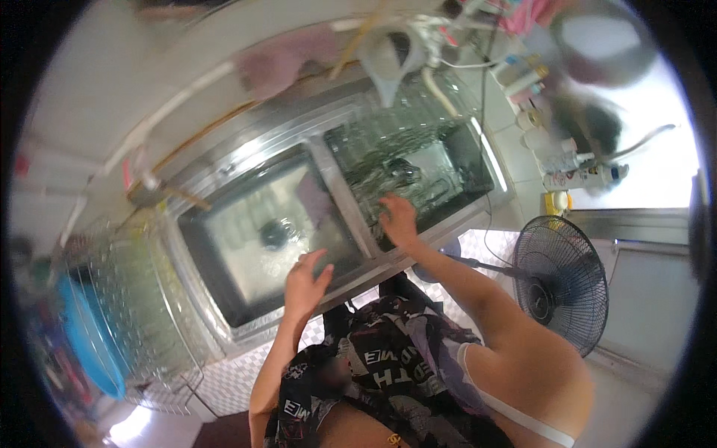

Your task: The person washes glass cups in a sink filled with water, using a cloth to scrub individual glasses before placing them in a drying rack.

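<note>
A stainless steel double-basin sink [341, 196] lies before me. My left hand [305, 283], its fingers apart and holding nothing, is over the near edge of the left basin. That basin has a round drain [275, 233] and a blurred purplish patch near the divider. My right hand [399, 219] hovers with bent, spread fingers over the near left corner of the right basin, beside the divider, with nothing seen in it. Glassy ripples and a dark round drain [403, 168] show in the right basin. Whether the fingertips touch anything there cannot be told.
A black standing fan [540, 299] is at my right. Bottles [580, 178] line the windowsill. On the left, a wire rack [168, 305] stands near a blue basin [92, 341]. A pale funnel-shaped container [389, 61] and a pink cloth [288, 59] are behind the sink.
</note>
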The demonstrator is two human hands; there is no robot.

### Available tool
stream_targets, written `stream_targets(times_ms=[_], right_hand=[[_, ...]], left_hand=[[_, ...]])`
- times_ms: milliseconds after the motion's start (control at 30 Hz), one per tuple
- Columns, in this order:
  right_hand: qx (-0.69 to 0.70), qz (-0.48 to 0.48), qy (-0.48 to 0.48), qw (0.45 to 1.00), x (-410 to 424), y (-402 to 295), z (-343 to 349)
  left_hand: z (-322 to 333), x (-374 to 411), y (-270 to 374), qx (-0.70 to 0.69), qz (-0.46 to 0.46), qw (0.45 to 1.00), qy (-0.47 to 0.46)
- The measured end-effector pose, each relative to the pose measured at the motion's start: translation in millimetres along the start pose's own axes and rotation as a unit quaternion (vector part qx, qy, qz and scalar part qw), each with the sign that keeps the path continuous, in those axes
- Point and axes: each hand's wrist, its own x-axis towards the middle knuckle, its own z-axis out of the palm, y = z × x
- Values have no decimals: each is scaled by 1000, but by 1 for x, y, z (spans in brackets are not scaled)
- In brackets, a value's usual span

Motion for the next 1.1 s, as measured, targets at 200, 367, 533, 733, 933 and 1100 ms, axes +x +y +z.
stream_targets(times_ms=[200, 367, 533, 733, 933, 1100], right_hand=[[-36, 316, 41, 947, 33, 186, -11], [13, 461, -73, 884, 49, 296, 28], [32, 464, -99, 880, 75, 285, 33], [92, 441, 1, 893, 103, 312, 9], [60, 471, 56, 878, 137, 321, 2], [-69, 236, 118, 962, 109, 271, -12]], left_hand=[[153, 131, 18, 42, 38, 991, -119], [254, 221, 6, 154, 80, 979, -108], [299, 255, -16, 300, 50, 948, -90], [309, 280, -11, 239, 170, 947, -129], [334, 296, -19, 97, 244, 950, -167], [316, 260, 34, 190, 152, 969, -44]])
